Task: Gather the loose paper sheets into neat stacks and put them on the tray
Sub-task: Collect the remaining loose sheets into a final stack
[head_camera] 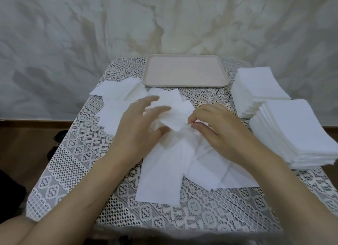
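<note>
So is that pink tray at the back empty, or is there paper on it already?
Empty. The tray has a bare floor; two stacks sit to its right, loose sheets in front.

Paper sheets [161,175] are plain white, tray [185,84] is pale pink, and the desk [76,164] has a white lace cloth, diamond and floral pattern.
</note>
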The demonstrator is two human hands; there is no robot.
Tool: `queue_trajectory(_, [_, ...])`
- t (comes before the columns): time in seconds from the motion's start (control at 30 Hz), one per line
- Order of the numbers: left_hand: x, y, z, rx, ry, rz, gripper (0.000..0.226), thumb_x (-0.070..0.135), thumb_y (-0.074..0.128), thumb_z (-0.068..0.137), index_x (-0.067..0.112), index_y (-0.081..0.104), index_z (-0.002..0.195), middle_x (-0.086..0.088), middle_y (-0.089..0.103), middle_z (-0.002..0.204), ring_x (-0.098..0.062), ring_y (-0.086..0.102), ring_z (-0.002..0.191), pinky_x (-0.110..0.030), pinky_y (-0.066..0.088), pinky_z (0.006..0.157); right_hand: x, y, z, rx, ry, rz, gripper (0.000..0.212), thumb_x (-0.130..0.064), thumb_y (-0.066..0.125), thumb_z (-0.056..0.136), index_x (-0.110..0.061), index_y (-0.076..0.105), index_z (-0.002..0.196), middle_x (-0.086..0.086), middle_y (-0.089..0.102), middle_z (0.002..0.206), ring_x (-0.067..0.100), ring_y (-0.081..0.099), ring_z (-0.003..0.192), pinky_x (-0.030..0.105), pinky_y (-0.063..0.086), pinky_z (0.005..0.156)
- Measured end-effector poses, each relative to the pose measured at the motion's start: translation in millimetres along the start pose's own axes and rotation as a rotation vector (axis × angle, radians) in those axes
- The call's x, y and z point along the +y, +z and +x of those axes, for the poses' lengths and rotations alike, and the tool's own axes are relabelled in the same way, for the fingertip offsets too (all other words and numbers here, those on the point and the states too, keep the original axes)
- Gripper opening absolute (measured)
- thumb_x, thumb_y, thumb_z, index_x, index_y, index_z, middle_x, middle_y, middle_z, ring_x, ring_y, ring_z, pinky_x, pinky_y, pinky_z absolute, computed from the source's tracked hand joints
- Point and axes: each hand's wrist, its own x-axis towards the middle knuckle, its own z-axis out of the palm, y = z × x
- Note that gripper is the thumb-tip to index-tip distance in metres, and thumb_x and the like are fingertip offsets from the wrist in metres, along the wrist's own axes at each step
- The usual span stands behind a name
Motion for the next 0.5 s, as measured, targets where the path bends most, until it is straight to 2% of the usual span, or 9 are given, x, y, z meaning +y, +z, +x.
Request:
queue_trajectory(0.07, [1,0,-1,0.088,0.133,0.020,0.023,0.032,0.072,0.090,0.017,0.082,0.104,-0.003,0.074,0.123,-0.024,0.061,0.114,-0.032,0.042,0.096,-6,-1,-5,0.050,0.024,0.065,0.014,-0.031,0.053,0.100,-0.028,0.066,0.104,-0.018,0.060,0.102,0.010,0.049,0.098,0.029,0.040,0.083])
queue_trajectory(0.13, [5,-2,-3,0.146,0.160,-0.018,0.023,0.030,0.066,0.094,0.012,0.081,0.096,0.000,0.079,0.098,-0.015,0.060,0.098,-0.026,0.042,0.084,-11,0,-8,0.084,0.076,0.162,0.016,-0.036,0.057,0.097,-0.029,0.064,0.110,-0.022,0.061,0.107,0.008,0.053,0.103,0.029,0.044,0.087])
queue_trajectory(0.23, [13,-10,-9,0.084,0.037,-0.114,0.020,0.036,0.060,0.099,0.021,0.075,0.099,0.022,0.063,0.075,-0.006,0.052,0.079,-0.026,0.042,0.067,-18,2,-6,0.105,0.109,0.251,0.024,-0.040,0.062,0.093,-0.029,0.067,0.114,-0.023,0.062,0.109,0.006,0.056,0.106,0.024,0.046,0.085])
queue_trajectory(0.3, [13,-13,-13,0.005,0.005,-0.176,0.029,0.049,0.052,0.101,0.026,0.067,0.092,0.020,0.056,0.068,-0.004,0.052,0.071,-0.023,0.038,0.062,-22,4,-2,0.147,0.120,0.345,0.012,-0.032,0.062,0.095,-0.026,0.070,0.100,-0.017,0.067,0.096,0.010,0.060,0.092,0.030,0.049,0.076])
queue_trajectory(0.33, [13,-14,-14,-0.040,-0.009,-0.234,0.037,0.054,0.049,0.101,0.023,0.063,0.085,0.012,0.057,0.065,-0.006,0.054,0.067,-0.028,0.040,0.059,-23,5,0,0.156,0.137,0.423,0.009,-0.028,0.063,0.096,-0.023,0.070,0.094,-0.012,0.067,0.087,0.013,0.061,0.083,0.034,0.049,0.072])
queue_trajectory(0.4, [14,-18,-15,-0.103,-0.048,-0.361,0.054,0.057,0.049,0.102,0.010,0.059,0.077,0.000,0.057,0.063,-0.013,0.055,0.060,-0.037,0.041,0.056,-26,4,4,0.140,0.164,0.554,0.009,-0.021,0.066,0.096,-0.017,0.069,0.088,-0.002,0.064,0.076,0.013,0.061,0.070,0.031,0.046,0.065])
queue_trajectory(0.5, [19,-25,-15,-0.133,-0.079,-0.482,0.037,0.041,0.056,0.103,0.014,0.061,0.078,-0.003,0.057,0.069,-0.004,0.048,0.061,-0.028,0.033,0.057,-33,2,8,0.111,0.180,0.649,0.009,-0.013,0.068,0.097,-0.011,0.070,0.089,0.007,0.064,0.071,0.010,0.064,0.063,0.025,0.043,0.061])
